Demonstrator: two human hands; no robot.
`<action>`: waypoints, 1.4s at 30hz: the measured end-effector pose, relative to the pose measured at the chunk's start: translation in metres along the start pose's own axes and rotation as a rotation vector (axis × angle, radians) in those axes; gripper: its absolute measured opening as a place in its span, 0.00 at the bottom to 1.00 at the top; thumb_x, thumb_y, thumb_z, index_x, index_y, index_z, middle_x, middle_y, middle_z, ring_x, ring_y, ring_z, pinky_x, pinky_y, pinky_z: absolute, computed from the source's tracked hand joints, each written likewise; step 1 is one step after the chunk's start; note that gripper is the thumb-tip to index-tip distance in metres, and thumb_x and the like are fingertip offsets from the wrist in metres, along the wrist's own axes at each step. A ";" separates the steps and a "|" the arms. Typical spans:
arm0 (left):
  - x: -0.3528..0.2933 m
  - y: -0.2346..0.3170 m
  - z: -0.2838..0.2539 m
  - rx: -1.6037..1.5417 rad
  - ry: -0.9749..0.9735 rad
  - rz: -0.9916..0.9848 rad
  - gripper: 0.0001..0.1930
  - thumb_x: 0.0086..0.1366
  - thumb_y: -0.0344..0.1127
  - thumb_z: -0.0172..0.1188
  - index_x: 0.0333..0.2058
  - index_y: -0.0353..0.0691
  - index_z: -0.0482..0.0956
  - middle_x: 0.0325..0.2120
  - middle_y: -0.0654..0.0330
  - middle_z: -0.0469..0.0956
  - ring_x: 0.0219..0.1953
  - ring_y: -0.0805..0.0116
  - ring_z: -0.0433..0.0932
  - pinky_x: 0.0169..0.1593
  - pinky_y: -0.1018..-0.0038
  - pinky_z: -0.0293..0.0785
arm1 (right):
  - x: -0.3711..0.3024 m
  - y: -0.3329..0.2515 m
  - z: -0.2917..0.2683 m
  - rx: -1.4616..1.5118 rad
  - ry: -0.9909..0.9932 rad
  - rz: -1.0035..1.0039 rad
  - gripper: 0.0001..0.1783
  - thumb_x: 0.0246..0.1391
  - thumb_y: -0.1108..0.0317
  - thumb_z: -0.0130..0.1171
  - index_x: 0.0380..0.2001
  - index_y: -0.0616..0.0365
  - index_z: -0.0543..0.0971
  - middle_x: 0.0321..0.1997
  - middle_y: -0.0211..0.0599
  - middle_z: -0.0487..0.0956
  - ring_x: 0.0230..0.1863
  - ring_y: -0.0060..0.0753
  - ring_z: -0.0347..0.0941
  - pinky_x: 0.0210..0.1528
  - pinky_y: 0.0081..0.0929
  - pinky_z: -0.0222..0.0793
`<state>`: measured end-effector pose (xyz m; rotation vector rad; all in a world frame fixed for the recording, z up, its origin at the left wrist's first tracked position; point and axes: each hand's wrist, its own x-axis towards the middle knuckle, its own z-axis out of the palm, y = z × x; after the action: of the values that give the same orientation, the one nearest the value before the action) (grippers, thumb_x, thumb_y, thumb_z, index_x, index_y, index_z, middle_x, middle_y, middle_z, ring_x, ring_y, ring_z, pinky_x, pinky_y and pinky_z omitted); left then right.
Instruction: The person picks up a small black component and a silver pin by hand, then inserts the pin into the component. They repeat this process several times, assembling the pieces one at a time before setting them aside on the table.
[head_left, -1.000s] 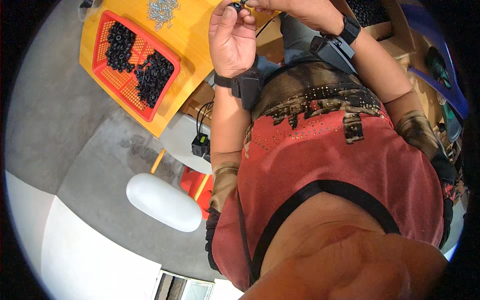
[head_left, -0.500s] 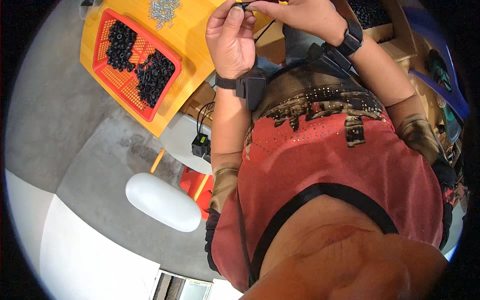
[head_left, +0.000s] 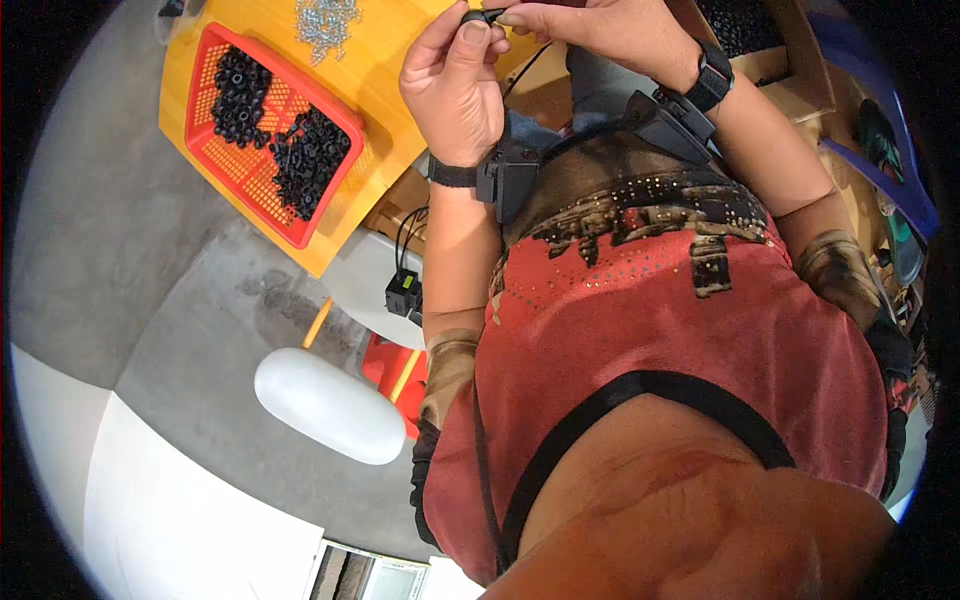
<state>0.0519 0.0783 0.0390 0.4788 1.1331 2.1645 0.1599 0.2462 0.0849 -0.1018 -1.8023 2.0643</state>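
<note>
At the upper edge my two hands meet over a small dark part, glossy black and too small to identify. My left hand is closed, pinching it between thumb and fingers. From the other side, my right hand has thumb and forefinger pressed together at the part's right end; its other fingers are partly hidden. To the left, a red plastic basket holds two heaps: round black ring-like pieces and smaller black pieces. Beyond the basket lies a pile of small silvery metal pieces, apparently screws.
The basket stands on a yellow table. At upper right, a cardboard box holds dark small pieces. A white oblong seat stands at lower left, with a black cabled device above it. A blue plastic frame is at far right.
Both hands have shifted slightly; the left wrist has turned a little, and the dark part between the fingers shows more. The basket and the heaps are unchanged.
</note>
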 end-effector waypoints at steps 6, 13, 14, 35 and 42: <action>-0.005 0.014 0.015 -0.045 -0.009 -0.046 0.14 0.70 0.24 0.62 0.53 0.34 0.83 0.43 0.54 0.85 0.39 0.68 0.82 0.46 0.75 0.80 | -0.001 0.014 -0.004 0.228 0.000 0.137 0.08 0.62 0.76 0.65 0.44 0.66 0.85 0.39 0.35 0.87 0.39 0.21 0.82 0.44 0.20 0.79; -0.003 0.015 0.003 -0.137 0.132 -0.131 0.13 0.66 0.24 0.67 0.49 0.35 0.83 0.40 0.54 0.84 0.37 0.64 0.81 0.43 0.70 0.80 | -0.002 0.010 -0.003 0.496 -0.012 0.295 0.10 0.64 0.76 0.64 0.46 0.68 0.84 0.40 0.39 0.87 0.39 0.23 0.83 0.45 0.21 0.80; -0.004 0.015 0.005 -0.176 0.138 -0.143 0.14 0.65 0.24 0.68 0.50 0.35 0.83 0.39 0.54 0.85 0.36 0.64 0.82 0.42 0.70 0.80 | -0.003 0.009 -0.003 0.496 -0.012 0.295 0.10 0.64 0.76 0.64 0.46 0.68 0.84 0.40 0.39 0.87 0.39 0.23 0.83 0.45 0.21 0.80; -0.011 0.021 0.021 0.468 0.105 0.252 0.14 0.66 0.22 0.66 0.50 0.27 0.82 0.37 0.51 0.84 0.35 0.64 0.83 0.43 0.69 0.83 | -0.005 -0.007 0.003 -0.335 0.019 -0.207 0.06 0.57 0.73 0.68 0.38 0.63 0.86 0.34 0.37 0.85 0.34 0.28 0.82 0.36 0.26 0.77; -0.018 0.030 0.040 0.393 0.042 0.202 0.15 0.67 0.23 0.66 0.51 0.28 0.82 0.39 0.51 0.84 0.35 0.65 0.82 0.43 0.70 0.82 | -0.009 0.008 -0.004 0.347 -0.101 0.127 0.08 0.61 0.77 0.66 0.43 0.64 0.84 0.38 0.34 0.86 0.39 0.23 0.83 0.42 0.20 0.79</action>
<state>0.0768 0.0774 0.0858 0.7503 1.6046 2.1274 0.1670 0.2463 0.0744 -0.0157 -1.4968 2.4802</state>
